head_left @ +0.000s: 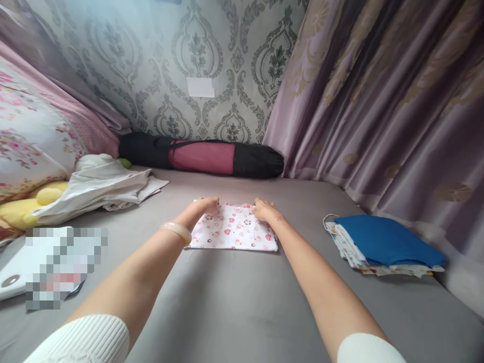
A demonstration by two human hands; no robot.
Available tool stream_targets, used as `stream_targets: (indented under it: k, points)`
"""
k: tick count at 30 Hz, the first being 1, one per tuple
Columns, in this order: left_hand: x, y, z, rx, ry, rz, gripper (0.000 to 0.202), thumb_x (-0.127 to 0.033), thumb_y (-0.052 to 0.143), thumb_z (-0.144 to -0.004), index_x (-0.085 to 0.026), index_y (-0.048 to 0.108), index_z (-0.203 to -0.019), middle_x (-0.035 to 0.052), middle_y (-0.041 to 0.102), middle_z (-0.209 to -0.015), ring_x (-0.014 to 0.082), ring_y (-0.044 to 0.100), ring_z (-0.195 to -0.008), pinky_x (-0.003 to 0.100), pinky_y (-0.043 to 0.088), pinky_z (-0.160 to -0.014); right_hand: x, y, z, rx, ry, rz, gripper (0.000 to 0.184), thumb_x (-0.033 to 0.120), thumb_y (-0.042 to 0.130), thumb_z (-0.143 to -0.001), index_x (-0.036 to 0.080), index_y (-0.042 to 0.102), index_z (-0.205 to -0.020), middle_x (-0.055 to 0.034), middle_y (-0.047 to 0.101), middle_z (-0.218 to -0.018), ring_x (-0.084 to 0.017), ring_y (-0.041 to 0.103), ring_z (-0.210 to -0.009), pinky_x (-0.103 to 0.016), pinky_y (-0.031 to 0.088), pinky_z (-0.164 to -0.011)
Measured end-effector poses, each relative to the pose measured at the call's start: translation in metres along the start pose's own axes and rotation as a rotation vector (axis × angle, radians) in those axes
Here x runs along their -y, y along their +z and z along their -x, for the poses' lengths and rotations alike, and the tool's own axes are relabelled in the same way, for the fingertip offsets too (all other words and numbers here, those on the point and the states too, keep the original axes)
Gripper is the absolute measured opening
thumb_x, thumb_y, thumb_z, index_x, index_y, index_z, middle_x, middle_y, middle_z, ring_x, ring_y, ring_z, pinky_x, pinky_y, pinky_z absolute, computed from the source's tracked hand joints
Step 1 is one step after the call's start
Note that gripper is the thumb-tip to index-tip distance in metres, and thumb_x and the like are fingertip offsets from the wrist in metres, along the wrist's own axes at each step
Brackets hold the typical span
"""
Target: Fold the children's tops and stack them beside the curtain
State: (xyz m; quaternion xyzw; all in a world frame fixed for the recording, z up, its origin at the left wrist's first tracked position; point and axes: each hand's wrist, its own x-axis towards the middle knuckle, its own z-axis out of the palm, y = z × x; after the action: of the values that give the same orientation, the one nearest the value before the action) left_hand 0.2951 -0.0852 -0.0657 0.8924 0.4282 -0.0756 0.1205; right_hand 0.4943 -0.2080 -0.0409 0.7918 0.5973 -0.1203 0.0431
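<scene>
The cloth (234, 233) lies flat on the grey sheet (227, 307), straight ahead of the person. It already forms a neat, layered rectangle, so most of its folding looks done; what seems left is the far side, where a pinkish edge pokes out unevenly between the hands. Its long axis runs from 9 to 3 o'clock, the straight near edge facing 6 and the uneven one 12.

The left hand (207, 205) is at the cloth's 11 o'clock corner, the right hand (264, 209) at its 1 o'clock corner. Both sets of fingers are curled narrow; whether they pinch fabric or only press it, I cannot tell.

Well apart, at 3 o'clock, sits a folded stack (393, 242), blue on top. Rumpled clothes (102, 186) lie towards 10, and a long bag (202, 157) towards 11.
</scene>
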Motion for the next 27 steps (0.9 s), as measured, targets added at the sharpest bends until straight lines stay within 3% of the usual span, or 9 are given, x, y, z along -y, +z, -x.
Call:
stream_targets:
  k: [3,6,11,15,22,27]
  points:
    - [-0.004,-0.002,0.016,-0.025,-0.056,-0.047,0.029,-0.031,0.054,-0.077,-0.016,0.067,-0.097,0.0170,0.070,-0.106,0.0342,0.063,-0.102,0.048,0.040,-0.093,-0.003,0.002,0.007,-0.048,-0.042,0.008,0.028,0.025,0.053,-0.092,0.017,0.062,-0.117,-0.0154,0.060,-0.129,-0.025,0.053,-0.120,-0.037,0.033,-0.098]
    - [-0.004,-0.012,0.035,-0.037,-0.057,-0.062,0.029,-0.038,0.050,-0.081,-0.018,0.067,-0.094,0.0129,0.071,-0.102,0.0310,0.063,-0.102,0.045,0.036,-0.096,-0.009,-0.003,0.018,-0.092,-0.090,0.006,0.026,0.025,0.050,-0.092,0.017,0.065,-0.113,-0.0149,0.060,-0.128,-0.025,0.053,-0.120,-0.037,0.032,-0.099]
    - [0.005,-0.036,0.060,-0.030,-0.031,-0.059,0.025,-0.034,0.058,-0.075,-0.024,0.068,-0.095,0.0037,0.073,-0.094,0.0248,0.063,-0.097,0.040,0.032,-0.098,-0.019,-0.024,0.037,-0.139,-0.154,-0.006,0.026,0.024,0.052,-0.090,0.021,0.068,-0.111,-0.0098,0.064,-0.122,-0.024,0.055,-0.117,-0.036,0.033,-0.097]
    - [0.013,-0.058,0.075,-0.010,0.034,-0.056,0.026,-0.036,0.061,-0.072,-0.024,0.070,-0.092,0.0020,0.073,-0.090,0.0239,0.062,-0.093,0.041,0.031,-0.098,-0.024,-0.042,0.052,-0.153,-0.205,-0.059,0.022,0.028,0.056,-0.086,0.024,0.071,-0.102,-0.0036,0.071,-0.104,-0.022,0.061,-0.104,-0.034,0.035,-0.093]
    - [0.020,-0.096,0.101,0.025,0.088,0.066,0.036,-0.052,0.065,-0.064,-0.024,0.073,-0.087,-0.0011,0.069,-0.081,0.0188,0.060,-0.078,0.027,0.041,-0.075,-0.038,-0.064,0.070,-0.116,-0.256,-0.218,0.021,0.034,0.064,-0.081,0.024,0.074,-0.097,0.0009,0.073,-0.090,-0.018,0.063,-0.087,-0.024,0.042,-0.074]
    - [0.018,-0.111,0.111,0.070,0.199,0.208,0.037,-0.054,0.065,-0.063,-0.020,0.071,-0.075,-0.0012,0.059,-0.064,0.0144,0.051,-0.061,0.024,0.037,-0.057,-0.051,-0.071,0.070,-0.096,-0.321,-0.324,0.023,0.032,0.063,-0.078,0.020,0.074,-0.094,0.0008,0.072,-0.087,-0.017,0.062,-0.085,-0.021,0.042,-0.067]
